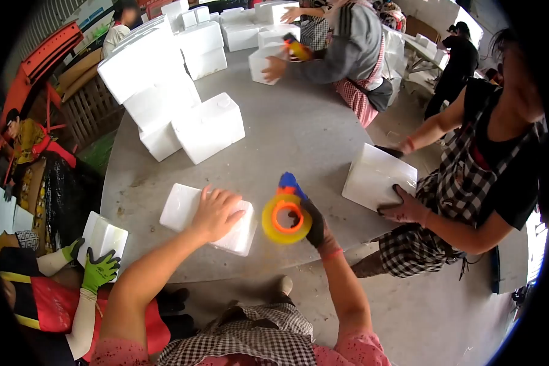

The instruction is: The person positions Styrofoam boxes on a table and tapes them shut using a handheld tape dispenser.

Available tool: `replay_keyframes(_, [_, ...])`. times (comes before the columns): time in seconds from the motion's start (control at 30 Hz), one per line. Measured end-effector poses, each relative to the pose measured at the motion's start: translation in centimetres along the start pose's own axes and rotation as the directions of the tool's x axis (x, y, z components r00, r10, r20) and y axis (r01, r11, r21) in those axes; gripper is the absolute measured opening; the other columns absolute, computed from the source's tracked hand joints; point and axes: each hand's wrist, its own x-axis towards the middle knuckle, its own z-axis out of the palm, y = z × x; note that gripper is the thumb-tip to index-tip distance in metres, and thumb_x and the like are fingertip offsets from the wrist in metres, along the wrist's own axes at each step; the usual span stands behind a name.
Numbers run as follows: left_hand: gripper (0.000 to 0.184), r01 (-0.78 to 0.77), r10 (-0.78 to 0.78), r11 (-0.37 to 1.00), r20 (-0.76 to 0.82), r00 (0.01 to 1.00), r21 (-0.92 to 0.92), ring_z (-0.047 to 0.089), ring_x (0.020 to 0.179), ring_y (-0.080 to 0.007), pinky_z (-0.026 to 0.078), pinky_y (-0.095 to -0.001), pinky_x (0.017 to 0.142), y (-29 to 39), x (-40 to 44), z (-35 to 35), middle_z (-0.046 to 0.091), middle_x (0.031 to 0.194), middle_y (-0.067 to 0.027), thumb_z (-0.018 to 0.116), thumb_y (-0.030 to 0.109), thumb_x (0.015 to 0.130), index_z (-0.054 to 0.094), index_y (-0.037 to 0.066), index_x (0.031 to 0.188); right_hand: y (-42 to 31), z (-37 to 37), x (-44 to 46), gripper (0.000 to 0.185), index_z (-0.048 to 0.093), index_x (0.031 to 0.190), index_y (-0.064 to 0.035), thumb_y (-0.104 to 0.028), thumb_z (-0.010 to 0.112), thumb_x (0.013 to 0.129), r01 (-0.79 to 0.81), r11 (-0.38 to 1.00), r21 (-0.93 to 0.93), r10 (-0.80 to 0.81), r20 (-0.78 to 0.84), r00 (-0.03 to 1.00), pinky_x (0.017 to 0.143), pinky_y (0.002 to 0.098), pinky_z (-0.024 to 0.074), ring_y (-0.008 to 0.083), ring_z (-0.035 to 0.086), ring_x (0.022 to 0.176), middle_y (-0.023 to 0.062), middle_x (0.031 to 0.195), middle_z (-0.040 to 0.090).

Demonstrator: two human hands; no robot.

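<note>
My bare left hand (216, 213) lies with spread fingers on top of a white foam box (180, 207), which rests on the grey table (274, 146) near its front edge. In my right hand (314, 226), which wears a dark glove, is a tape dispenser (293, 183) with a blue head and an orange hub. A roll of yellow tape (268, 222) sits on it. The dispenser is just right of the box, apart from it, and the gloved fingers wrap round its far side.
At the right, a person in a checked apron holds a white box (378, 177). Green-gloved hands (100, 268) hold another box (107, 238) at the left. Stacked boxes (146, 67) stand at the back left. Across the table, a person in grey (354, 49) handles a box (262, 64).
</note>
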Motion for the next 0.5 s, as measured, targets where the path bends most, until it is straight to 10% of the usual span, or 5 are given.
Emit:
replay_keyframes(0.07, [0.037, 0.004, -0.004, 1.0, -0.01, 1.0, -0.023, 0.047, 0.113, -0.0283, 0.022, -0.0562, 0.106, 0.2, 0.2, -0.1, 0.056, 0.115, -0.0082, 0.057, 0.038, 0.089, 0.054, 0.01, 0.114, -0.4, -0.8, 1.5, 0.045, 0.051, 0.13, -0.0003, -0.028, 0.055, 0.095, 0.006, 0.998, -0.061, -0.002, 0.074, 0.997, 0.093, 0.0276, 0.0446, 0.0128, 0.054, 0.107, 0.0054, 0.122, 0.057])
replay_keyframes(0.1, [0.038, 0.011, -0.011, 1.0, -0.021, 1.0, 0.0, 0.047, 0.112, -0.0289, 0.022, -0.0562, 0.106, 0.1, 0.5, -0.1, 0.055, 0.114, -0.0087, 0.058, 0.037, 0.089, 0.054, 0.009, 0.114, -0.7, -1.6, 2.0, 0.046, 0.048, 0.133, -0.0004, -0.027, 0.053, 0.096, 0.056, 0.85, -0.524, 0.095, 0.258, 0.962, 0.097, 0.0277, 0.0423, 0.0141, 0.052, 0.113, 0.0062, 0.128, 0.055])
replay_keyframes(0.17, [0.038, 0.027, -0.027, 0.999, -0.022, 0.999, 0.023, 0.047, 0.111, -0.0294, 0.022, -0.0561, 0.106, -0.7, 1.1, 0.0, 0.055, 0.114, -0.0091, 0.058, 0.036, 0.088, 0.054, 0.009, 0.113, -0.2, -2.2, 3.1, 0.047, 0.046, 0.136, -0.0005, -0.026, 0.052, 0.097, 0.193, 0.513, -0.837, 0.272, 0.372, 0.888, 0.102, 0.0277, 0.0399, 0.0154, 0.051, 0.119, 0.0069, 0.134, 0.052])
replay_keyframes(0.23, [0.038, 0.005, -0.004, 0.999, -0.006, 1.0, 0.053, 0.047, 0.111, -0.0305, 0.024, -0.0555, 0.104, -1.3, 0.8, 0.7, 0.055, 0.112, -0.0109, 0.058, 0.036, 0.087, 0.054, 0.008, 0.113, -0.3, -0.6, 2.2, 0.051, 0.044, 0.138, -0.0008, -0.027, 0.055, 0.095, -0.274, 0.911, -0.31, 0.376, 0.348, 0.859, 0.105, 0.0291, 0.0356, 0.0149, 0.046, 0.122, 0.0065, 0.135, 0.05])
replay_keyframes(0.5, [0.038, 0.035, -0.036, 0.995, 0.011, 0.999, 0.089, 0.048, 0.104, -0.0292, 0.027, -0.052, 0.1, -0.9, 0.1, 1.1, 0.055, 0.103, -0.0117, 0.055, 0.038, 0.089, 0.056, 0.008, 0.112, 5.4, 0.2, -5.9, 0.057, 0.035, 0.143, -0.0009, -0.026, 0.054, 0.095, -0.382, 0.921, -0.079, 0.39, 0.131, 0.911, 0.107, 0.0287, 0.0336, 0.0138, 0.044, 0.123, 0.009, 0.136, 0.048])
